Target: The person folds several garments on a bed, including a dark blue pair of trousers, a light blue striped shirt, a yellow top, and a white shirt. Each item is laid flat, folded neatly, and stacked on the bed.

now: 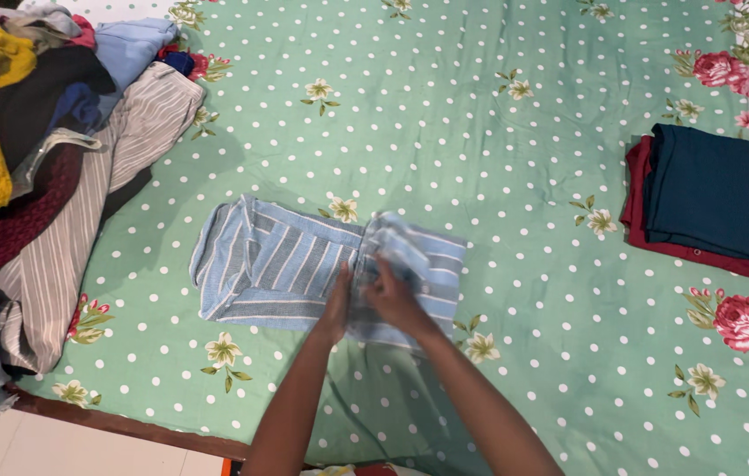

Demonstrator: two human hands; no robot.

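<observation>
The striped shirt [304,269] is pinched by the right hand [394,295]; the left hand [336,308] is pressed flat. Folded clothes [709,194] lie at three o'clock, a heap [39,150] at ten.

No packages, labels, signs or screens show anywhere in this view, only cloth on a bed.

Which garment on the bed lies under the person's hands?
The blue striped shirt at the middle; both hands rest on it. The folded dark teal and maroon garments lie untouched at the right.
</observation>
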